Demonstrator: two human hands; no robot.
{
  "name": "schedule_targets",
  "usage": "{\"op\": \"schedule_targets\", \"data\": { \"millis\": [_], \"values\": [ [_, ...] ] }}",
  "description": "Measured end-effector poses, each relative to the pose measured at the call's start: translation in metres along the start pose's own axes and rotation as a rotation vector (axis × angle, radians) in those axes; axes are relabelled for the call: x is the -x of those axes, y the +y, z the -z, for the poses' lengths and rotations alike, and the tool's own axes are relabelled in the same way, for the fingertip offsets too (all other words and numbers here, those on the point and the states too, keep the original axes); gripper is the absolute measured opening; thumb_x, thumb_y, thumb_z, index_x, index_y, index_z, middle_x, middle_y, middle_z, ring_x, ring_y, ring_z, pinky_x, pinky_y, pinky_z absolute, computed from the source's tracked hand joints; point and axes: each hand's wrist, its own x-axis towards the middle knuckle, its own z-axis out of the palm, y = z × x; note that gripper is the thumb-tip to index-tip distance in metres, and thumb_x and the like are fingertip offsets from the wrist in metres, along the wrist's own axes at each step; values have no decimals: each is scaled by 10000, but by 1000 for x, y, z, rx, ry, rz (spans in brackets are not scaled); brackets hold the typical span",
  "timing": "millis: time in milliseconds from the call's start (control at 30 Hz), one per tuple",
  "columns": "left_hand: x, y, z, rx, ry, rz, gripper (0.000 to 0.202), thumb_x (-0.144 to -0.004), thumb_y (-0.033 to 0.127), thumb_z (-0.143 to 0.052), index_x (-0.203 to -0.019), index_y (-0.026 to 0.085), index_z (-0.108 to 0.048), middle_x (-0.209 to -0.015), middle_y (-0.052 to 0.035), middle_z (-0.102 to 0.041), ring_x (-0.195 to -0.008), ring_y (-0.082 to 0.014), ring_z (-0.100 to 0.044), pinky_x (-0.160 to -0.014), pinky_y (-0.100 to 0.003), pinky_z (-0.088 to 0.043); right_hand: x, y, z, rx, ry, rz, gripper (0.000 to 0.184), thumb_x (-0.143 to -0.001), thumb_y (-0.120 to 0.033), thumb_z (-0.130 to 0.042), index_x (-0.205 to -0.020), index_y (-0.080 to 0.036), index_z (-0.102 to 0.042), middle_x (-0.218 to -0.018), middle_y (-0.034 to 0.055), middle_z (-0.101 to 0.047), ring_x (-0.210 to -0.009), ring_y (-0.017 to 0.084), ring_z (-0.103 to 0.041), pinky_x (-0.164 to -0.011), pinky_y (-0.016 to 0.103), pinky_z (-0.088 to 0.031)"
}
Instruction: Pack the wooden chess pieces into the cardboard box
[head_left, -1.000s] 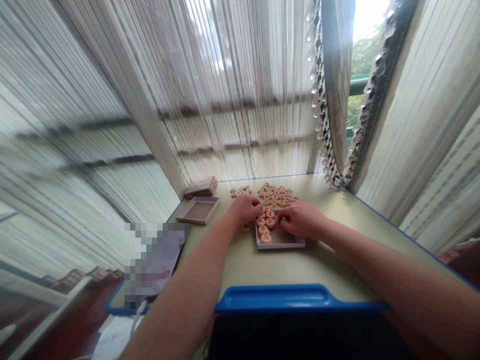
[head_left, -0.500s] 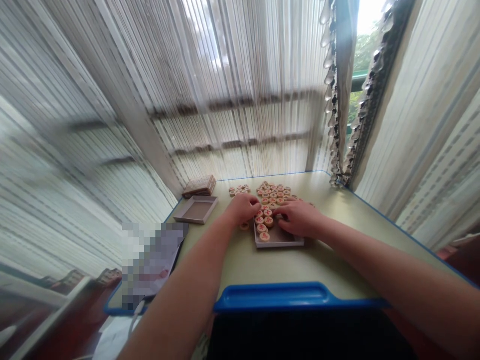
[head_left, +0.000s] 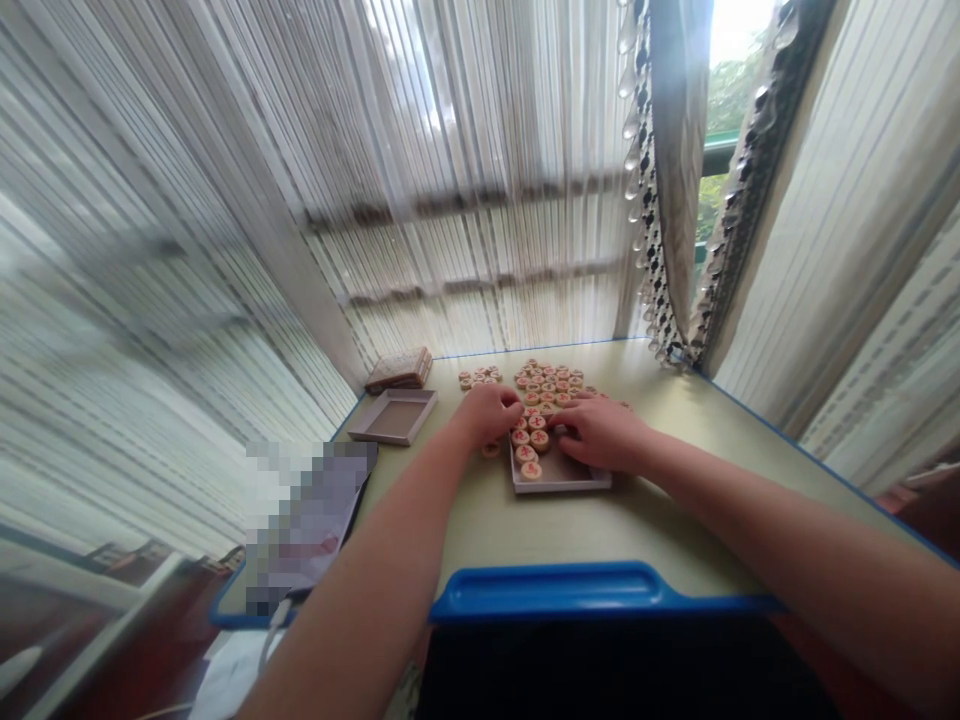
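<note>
A shallow cardboard box (head_left: 564, 487) lies on the table, with round wooden Chinese chess pieces (head_left: 526, 455) marked in red along its left side. My left hand (head_left: 487, 412) is at the box's upper left, fingers curled together on a piece (head_left: 519, 424) at that edge. Over the right part of the box is my right hand (head_left: 604, 432), its thumb and fingers apart and the fingertips by the pieces in the box. It hides the box's right wall. One loose piece (head_left: 490, 450) lies outside the box, below my left hand.
Several more pieces (head_left: 551, 380) are spread behind the box, and a smaller group (head_left: 480, 377) sits left of them. An open box lid (head_left: 394, 417) and a folded board (head_left: 399, 368) lie at the left. A blurred-out tablet-like device (head_left: 322, 530) is nearer me. The table has a blue edge (head_left: 555, 590).
The view has shifted slightly. Both hands stay at nearly the same places over the box, and the pieces look almost unchanged.
</note>
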Motion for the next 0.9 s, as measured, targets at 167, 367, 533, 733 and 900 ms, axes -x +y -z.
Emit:
{"op": "schedule_targets", "data": {
  "millis": [167,367,533,733,900],
  "values": [
    [-2,0,-1,9,-6,3,287,-732,263,-480,-859,153,-713,-727,-27,-681,-684,-138,-571,-674,-231,-441,-2,2,-2,-23,73,-55,226,-743,-269,-483,-865,-245,-671,-858,33,-659,-875,211,-537,-731,290,-391],
    [-7,1,-5,-24,-69,-85,393,-838,185,-318,-968,221,-687,-1006,-24,-673,-950,-167,-542,-908,-290,-379,-3,4,0,-9,135,-125,168,-735,-205,-475,-776,-219,-638,-857,36,-635,-852,199,-519,-726,279,-373],
    [-7,-3,-4,-108,-124,-58,413,-879,278,-305,-862,189,-708,-878,-75,-692,-886,-189,-570,-852,-307,-400,-4,3,1,-25,109,-137,166,-732,-194,-489,-794,-206,-642,-874,49,-629,-880,197,-520,-738,268,-369],
    [-7,-6,-4,-162,-63,8,437,-858,367,-348,-751,138,-704,-755,-85,-681,-721,-167,-587,-733,-269,-433,-5,5,-3,-39,115,-154,172,-717,-195,-487,-826,-205,-620,-891,47,-641,-872,201,-537,-727,275,-379],
    [-7,-8,-1,-106,-98,53,278,-791,275,-468,-867,160,-709,-853,-63,-696,-771,-159,-600,-751,-250,-438,-5,7,-4,-62,143,-209,109,-730,-223,-475,-772,-202,-574,-842,51,-636,-798,198,-552,-668,276,-388]
  ]
}}
